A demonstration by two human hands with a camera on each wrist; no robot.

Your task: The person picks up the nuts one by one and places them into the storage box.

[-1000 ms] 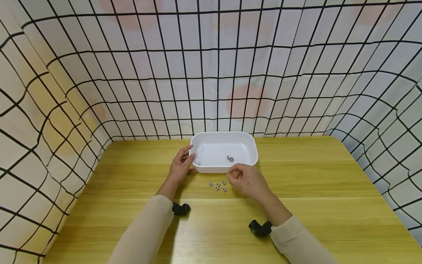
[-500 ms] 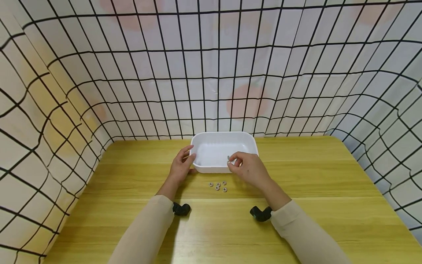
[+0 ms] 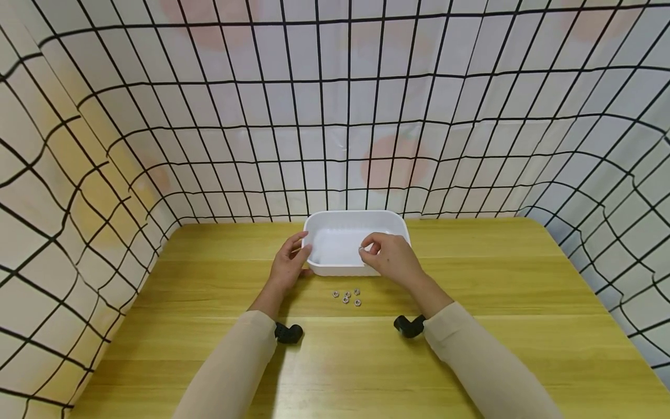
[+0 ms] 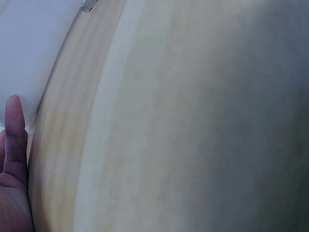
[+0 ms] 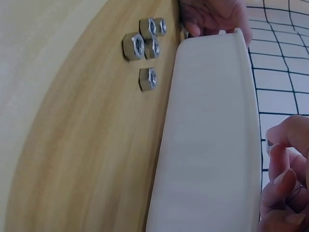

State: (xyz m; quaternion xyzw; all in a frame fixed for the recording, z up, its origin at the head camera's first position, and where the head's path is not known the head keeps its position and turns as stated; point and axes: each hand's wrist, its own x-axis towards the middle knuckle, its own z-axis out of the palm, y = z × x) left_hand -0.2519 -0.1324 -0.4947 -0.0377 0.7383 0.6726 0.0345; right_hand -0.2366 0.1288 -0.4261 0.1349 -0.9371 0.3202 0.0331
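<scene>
A white plastic tray (image 3: 335,270) stands at the back of the table. My left hand (image 3: 285,266) rests at its left end, fingers extended along the wall and thumb at the rim. In the left wrist view one straight finger (image 4: 16,125) lies against the tray's side. Over the tray, my right hand (image 3: 392,255) pinches a small metal nut (image 5: 269,146) between thumb and forefinger. Several hex nuts (image 5: 133,47) lie on the wood in front of the tray. The right hand hides part of the tray's inside.
The wooden table (image 3: 471,279) is enclosed at the back and sides by white sheeting (image 3: 335,99) with a black grid. Dark wrist devices (image 3: 289,333) sit at both cuffs.
My right hand has moved up and away from me with the nut, from the tray's near rim to above its inside. The left hand and the nuts on the table stay put.
</scene>
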